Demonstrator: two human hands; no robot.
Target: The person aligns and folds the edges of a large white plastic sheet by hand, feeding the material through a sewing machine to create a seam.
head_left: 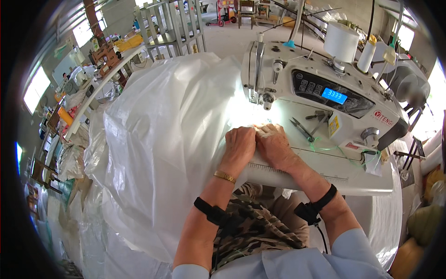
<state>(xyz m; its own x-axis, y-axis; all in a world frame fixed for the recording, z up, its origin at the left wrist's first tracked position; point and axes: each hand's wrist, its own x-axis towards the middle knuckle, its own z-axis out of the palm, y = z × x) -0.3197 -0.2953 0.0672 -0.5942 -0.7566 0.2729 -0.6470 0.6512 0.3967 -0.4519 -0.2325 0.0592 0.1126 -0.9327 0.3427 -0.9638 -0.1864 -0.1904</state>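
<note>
My left hand and my right hand lie side by side, fingers bent, pressing down on the edge of a large white woven plastic sheet. The sheet's edge sits on the bed of a white sewing machine, just in front of the needle and presser foot. The bulk of the sheet piles up to my left and hangs off the table. A gold bracelet is on my left wrist and black straps are on both forearms.
Small scissors and green thread lie on the machine table right of my hands. Thread cones stand behind the machine. More white sacks heap on the floor at left, and another workbench with a machine stands beyond.
</note>
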